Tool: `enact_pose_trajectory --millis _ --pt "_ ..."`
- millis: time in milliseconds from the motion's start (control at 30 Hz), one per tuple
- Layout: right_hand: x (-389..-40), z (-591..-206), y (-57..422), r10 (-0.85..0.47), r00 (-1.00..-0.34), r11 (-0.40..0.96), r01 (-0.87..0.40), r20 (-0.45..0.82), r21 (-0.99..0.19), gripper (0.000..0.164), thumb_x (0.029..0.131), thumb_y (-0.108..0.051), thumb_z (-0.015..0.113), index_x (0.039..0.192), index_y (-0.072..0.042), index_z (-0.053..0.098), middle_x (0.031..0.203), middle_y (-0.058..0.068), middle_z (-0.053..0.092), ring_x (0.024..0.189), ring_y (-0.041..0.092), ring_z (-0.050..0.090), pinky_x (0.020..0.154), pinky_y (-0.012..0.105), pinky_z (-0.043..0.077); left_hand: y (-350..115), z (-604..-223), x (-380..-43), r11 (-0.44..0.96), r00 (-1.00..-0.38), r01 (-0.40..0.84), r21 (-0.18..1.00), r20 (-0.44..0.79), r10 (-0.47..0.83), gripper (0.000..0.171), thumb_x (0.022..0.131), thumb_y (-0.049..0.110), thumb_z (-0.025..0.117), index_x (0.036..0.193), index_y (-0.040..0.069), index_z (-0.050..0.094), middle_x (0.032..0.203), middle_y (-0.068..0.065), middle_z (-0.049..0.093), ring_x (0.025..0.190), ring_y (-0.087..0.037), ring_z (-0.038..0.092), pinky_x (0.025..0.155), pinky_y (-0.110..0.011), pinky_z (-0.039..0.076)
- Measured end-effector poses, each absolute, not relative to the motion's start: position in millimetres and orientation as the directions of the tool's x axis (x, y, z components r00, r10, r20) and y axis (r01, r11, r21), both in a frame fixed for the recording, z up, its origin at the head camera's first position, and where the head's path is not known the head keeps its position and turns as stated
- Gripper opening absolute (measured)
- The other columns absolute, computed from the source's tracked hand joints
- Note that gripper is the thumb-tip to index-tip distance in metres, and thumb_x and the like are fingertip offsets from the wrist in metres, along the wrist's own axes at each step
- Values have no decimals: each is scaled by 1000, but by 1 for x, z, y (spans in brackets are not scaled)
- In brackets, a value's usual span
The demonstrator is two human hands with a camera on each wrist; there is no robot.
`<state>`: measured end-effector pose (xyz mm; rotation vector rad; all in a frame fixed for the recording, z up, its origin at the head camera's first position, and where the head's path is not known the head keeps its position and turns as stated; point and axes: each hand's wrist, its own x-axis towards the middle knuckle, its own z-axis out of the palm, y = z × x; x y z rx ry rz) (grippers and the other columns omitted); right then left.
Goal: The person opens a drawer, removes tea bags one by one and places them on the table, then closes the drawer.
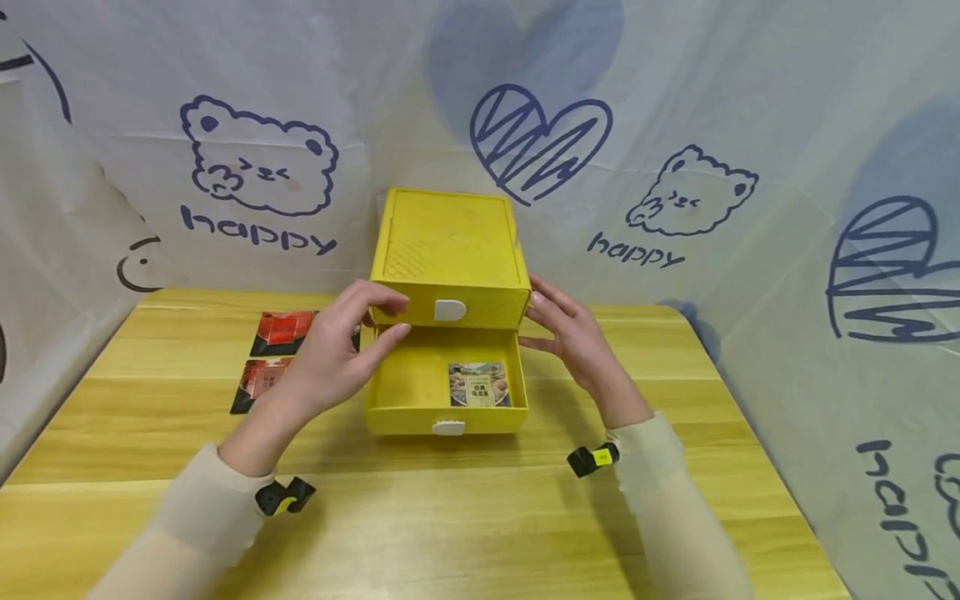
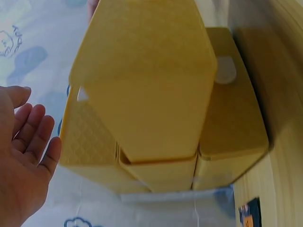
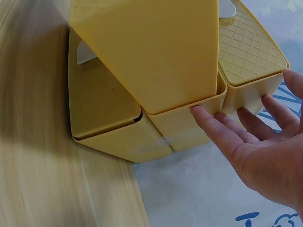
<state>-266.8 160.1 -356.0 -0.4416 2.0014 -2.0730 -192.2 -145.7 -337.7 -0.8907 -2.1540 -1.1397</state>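
A yellow drawer box (image 1: 450,233) stands against the back curtain. Its middle drawer (image 1: 408,422) is pulled out, showing one flat printed tea packet (image 1: 478,392) at the inner right. White tabs mark the drawer fronts. My left hand (image 1: 333,358) hovers by the box's left front corner, fingers loosely bent and thumb apart; in the left wrist view a gap shows between it and the box. On the other side, my right hand (image 1: 573,337) has its fingers spread along the box's right wall, fingertips (image 3: 196,111) right at the casing. Neither hand grips anything.
Two red and black packets, an upper one (image 1: 281,332) and a lower one (image 1: 258,382), lie on the wooden table (image 1: 480,517) left of the box, partly behind my left forearm. A printed curtain (image 1: 660,100) hangs behind and at the sides. Each wrist wears a small black camera (image 1: 592,458).
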Motion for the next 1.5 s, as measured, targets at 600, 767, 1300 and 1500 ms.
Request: enact_pose_trajectory --millis 600,767,1300,1500 --pt "-266 -353 162 -370 -927 -49 -45 60 -998 48 89 -39 55 134 -30 43 141 -3 37 118 22 42 86 54 44 -102 -343 -201 620 -678 728 292 440 589 32 84 33 63 111 18 55 111 6 51 100 -6 43 83 -34 47" --pt "-266 -351 161 -362 -931 -51 -34 50 -998 50 87 -41 56 134 -30 43 141 -2 37 119 22 41 88 55 43 -94 -342 -207 646 -693 719 255 324 644 32 83 35 64 110 19 58 110 6 52 98 -7 46 79 -33 49" --pt "-266 -353 159 -357 -933 -57 -17 36 -998 52 86 -42 59 134 -29 44 141 -1 37 118 23 41 87 54 44 -66 -353 -221 799 -803 591 112 -17 596 58 76 50 67 121 15 55 106 3 53 86 -11 49 63 -32 49" --pt "-266 -353 160 -359 -933 -47 -20 35 -999 52 86 -41 58 134 -29 43 141 -1 37 119 23 40 85 51 46 -59 -356 -224 819 -814 569 78 -88 574 57 75 55 65 115 15 57 98 3 51 80 -12 46 59 -29 47"
